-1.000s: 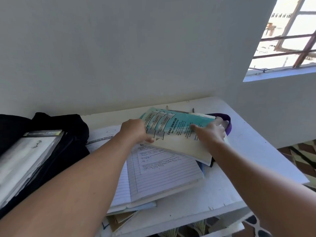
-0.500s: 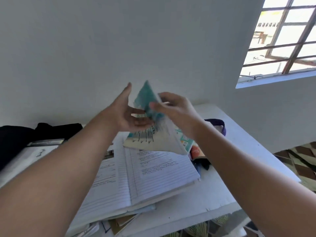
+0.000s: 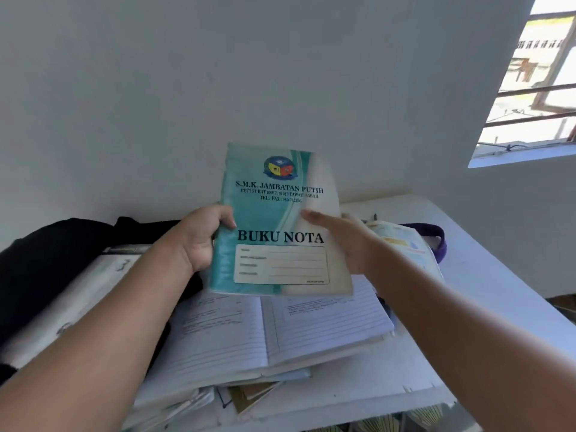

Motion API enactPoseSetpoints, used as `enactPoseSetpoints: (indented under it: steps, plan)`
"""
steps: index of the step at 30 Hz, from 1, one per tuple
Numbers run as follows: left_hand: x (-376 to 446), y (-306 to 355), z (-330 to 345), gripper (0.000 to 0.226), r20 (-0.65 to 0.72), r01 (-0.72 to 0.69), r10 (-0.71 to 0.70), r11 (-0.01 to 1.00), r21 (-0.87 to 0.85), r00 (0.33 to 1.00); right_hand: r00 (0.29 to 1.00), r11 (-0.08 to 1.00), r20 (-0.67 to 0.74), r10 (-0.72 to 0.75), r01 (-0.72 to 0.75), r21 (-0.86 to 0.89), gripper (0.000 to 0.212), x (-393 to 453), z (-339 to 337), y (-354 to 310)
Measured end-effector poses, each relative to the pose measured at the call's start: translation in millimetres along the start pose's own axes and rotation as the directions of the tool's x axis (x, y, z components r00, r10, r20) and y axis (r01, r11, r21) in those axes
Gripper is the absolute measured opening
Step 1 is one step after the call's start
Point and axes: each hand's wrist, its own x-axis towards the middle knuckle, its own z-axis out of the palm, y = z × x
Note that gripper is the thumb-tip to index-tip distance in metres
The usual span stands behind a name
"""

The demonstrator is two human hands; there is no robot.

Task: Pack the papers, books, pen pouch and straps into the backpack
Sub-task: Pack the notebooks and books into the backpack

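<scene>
I hold a teal and white notebook marked BUKU NOTA upright above the table, cover facing me. My left hand grips its left edge, thumb on the cover. My right hand holds its right edge, thumb on the front and fingers behind. Under it lies an open lined exercise book on a stack of books and papers. The black backpack sits at the left with white papers sticking out of it. A purple strap and another book lie behind my right hand.
The white table stands against a white wall, its front edge near the bottom of the view. More books and loose sheets poke out from under the stack. A barred window is at the upper right.
The notebook came up off the stack, was turned over between both hands, and now stands upright with its front cover toward me.
</scene>
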Motion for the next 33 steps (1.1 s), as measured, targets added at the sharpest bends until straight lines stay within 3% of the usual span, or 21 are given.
enactPoseSetpoints:
  steps: [2, 4, 9, 12, 14, 16, 19, 21, 24, 29, 33]
  plan:
    - [10.1, -19.1, 7.8, 0.055, -0.001, 0.036, -0.036, 0.992, 0.121, 0.999, 0.987, 0.986, -0.116, -0.112, 0.096, -0.138, 0.054, -3.2, -11.8, 1.6]
    - [19.0, -40.0, 20.1, 0.036, 0.014, 0.02, -0.025, 0.952, 0.304, 1.0, 0.956, 0.957, -0.219, -0.193, 0.134, -0.259, 0.06, -3.3, -28.5, 8.1]
    - [36.9, -80.0, 45.9, 0.015, 0.024, -0.066, 0.068, 0.733, 0.677, 0.997, 0.936, 0.91, -0.319, -0.148, 0.003, -0.414, 0.079, -5.9, -66.0, 26.6]
    - [34.4, -89.3, 50.7, 0.023, 0.054, -0.113, 0.138, 0.472, 0.874, 0.989, 0.899, 0.645, -0.392, -0.196, -0.183, -0.742, 0.076, -9.1, -67.9, 29.4]
    - [28.0, -90.4, 48.0, 0.03, 0.056, -0.116, 0.194, 0.315, 0.942, 0.979, 0.876, 0.535, -0.405, -0.26, -0.219, -0.816, 0.087, -4.0, -60.3, 32.5]
    - [24.5, -86.3, 36.7, 0.037, 0.045, -0.106, 0.268, 0.217, 0.97, 0.962, 0.885, 0.56, -0.297, -0.359, -0.05, -0.827, 0.084, -2.8, -44.5, 33.1]
    - [23.3, -78.6, 4.3, 0.032, 0.027, -0.057, 0.323, 0.083, 0.995, 0.946, 0.896, 0.518, 0.037, -0.442, 0.288, -0.806, 0.052, -14.0, 0.4, 30.9]
    - [16.5, -74.6, -18.5, 0.02, -0.018, 0.008, 0.305, 0.036, 0.999, 0.952, 0.876, 0.466, 0.314, -0.367, 0.465, -0.753, 0.041, -27.7, 38.6, 33.6]
    - [-0.2, -71.4, -46.9, 0.013, -0.057, 0.05, 0.292, 0.03, 0.998, 0.955, 0.799, 0.333, 0.581, -0.155, 0.596, -0.73, 0.054, -38.5, 89.2, 52.0]
    - [-13.7, -67.5, -76.3, 0.018, -0.085, 0.042, 0.339, 0.131, 0.99, 0.937, 0.767, 0.091, 0.641, -0.023, 0.64, -0.763, 0.092, -44.7, 129.3, 90.4]
    - [-15.4, -68.8, -95.2, 0.014, -0.117, 0.042, 0.372, 0.204, 0.978, 0.921, 0.789, 0.018, 0.614, -0.004, 0.614, -0.789, 0.101, -45.9, 137.0, 90.7]
